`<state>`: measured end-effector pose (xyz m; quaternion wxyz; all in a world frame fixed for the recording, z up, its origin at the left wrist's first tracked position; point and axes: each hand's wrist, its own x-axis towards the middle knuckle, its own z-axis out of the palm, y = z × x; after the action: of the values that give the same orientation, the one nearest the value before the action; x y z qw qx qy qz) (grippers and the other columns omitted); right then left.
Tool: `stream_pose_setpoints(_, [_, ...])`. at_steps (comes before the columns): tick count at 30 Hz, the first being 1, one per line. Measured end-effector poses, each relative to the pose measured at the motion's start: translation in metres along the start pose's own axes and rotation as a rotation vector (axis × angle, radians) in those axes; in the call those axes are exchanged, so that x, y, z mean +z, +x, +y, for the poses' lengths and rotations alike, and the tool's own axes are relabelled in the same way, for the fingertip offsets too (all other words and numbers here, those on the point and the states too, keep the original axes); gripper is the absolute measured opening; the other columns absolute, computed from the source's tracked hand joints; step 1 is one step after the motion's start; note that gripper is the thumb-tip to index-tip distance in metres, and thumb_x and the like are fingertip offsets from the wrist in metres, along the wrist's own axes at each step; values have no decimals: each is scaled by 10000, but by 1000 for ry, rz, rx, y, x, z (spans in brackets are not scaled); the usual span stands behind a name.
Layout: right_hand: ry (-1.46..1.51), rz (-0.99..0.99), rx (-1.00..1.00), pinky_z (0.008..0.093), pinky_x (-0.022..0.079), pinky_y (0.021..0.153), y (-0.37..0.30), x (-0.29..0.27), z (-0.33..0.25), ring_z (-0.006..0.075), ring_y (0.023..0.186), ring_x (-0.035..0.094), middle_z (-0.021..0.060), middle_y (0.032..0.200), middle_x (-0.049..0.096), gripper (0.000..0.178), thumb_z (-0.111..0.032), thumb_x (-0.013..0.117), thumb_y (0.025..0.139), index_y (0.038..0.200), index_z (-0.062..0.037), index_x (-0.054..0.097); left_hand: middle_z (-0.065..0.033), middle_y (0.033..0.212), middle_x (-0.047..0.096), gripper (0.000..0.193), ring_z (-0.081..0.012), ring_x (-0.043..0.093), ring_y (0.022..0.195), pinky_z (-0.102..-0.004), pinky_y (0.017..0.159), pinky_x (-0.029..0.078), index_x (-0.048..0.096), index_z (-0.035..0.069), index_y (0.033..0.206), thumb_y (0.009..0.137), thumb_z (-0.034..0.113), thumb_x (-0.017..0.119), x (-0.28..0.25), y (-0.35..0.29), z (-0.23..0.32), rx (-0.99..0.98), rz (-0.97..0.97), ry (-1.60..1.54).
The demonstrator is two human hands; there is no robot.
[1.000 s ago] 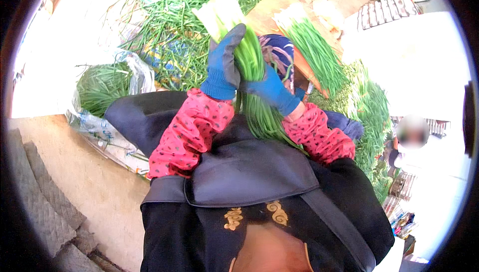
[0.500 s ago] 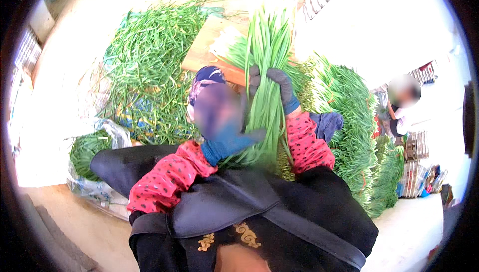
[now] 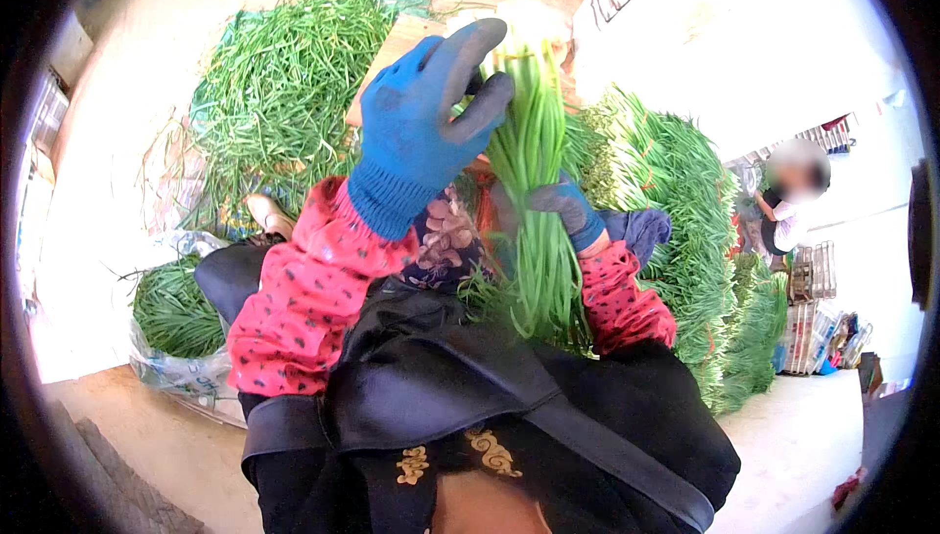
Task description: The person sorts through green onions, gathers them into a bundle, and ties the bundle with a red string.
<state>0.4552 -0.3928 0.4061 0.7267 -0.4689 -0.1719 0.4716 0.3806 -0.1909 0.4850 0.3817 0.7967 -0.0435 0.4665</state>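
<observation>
A long bunch of green garlic chives, pale at its stem end, stands in front of me. My right hand, in a blue and grey glove, is closed around the lower middle of it, with the leaf ends hanging toward my lap. My left hand, in a matching glove, is raised beside the upper stems. Its thumb and fingers are apart and curve toward the bunch; they hold nothing that I can see. Dark floral cloth shows below my left wrist.
Loose chives lie heaped at the far left, next to a tan board. A clear plastic bag holds more greens. Tied bunches are stacked on the right, beside a dark blue cloth. A person is farther right.
My left hand has risen from the lower leaves to the stem end. The right hand has come lower and nearer, still gripping the bunch.
</observation>
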Motion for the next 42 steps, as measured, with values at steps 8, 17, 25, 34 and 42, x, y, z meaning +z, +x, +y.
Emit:
stream_pose_setpoints(8, [91,-90,167,385,507,801,15,20,33,269,1042,558,172,1159,546,630,-21,645,670,1256,-15,415,-74,693,567,96,-268,580,616,-344,524,464,565,121,801,735,164,619,0,-31,-61,41,-74,447])
stream_pose_setpoints(17, [34,-131,160,357,471,855,14,18,45,247,1028,560,156,1166,543,571,-123,648,693,1214,14,459,-102,879,626,227,-268,606,747,-364,637,474,573,100,954,789,254,595,-125,-45,-160,-558,83,682])
stream_pose_setpoints(25, [-16,181,76,295,486,537,6,-31,-14,199,645,576,146,880,561,470,-162,630,653,1065,20,495,-115,968,571,470,-165,549,822,-274,716,461,492,5,1163,788,246,642,-38,-115,-129,-569,-58,-26])
stream_pose_setpoints(34, [-964,380,-119,256,462,766,68,-137,-121,154,863,583,97,1019,609,546,-154,671,744,1220,-17,442,-103,944,603,345,-132,571,812,-264,726,464,518,2,1129,816,129,592,12,-67,-140,-529,-360,74])
stream_pose_setpoints(42, [-1605,277,-24,376,431,857,202,-217,-65,312,985,539,217,1080,548,769,-280,672,659,1313,-61,331,-88,1089,536,531,-266,524,990,-398,843,413,482,118,1214,701,173,608,51,-47,-234,148,-600,595])
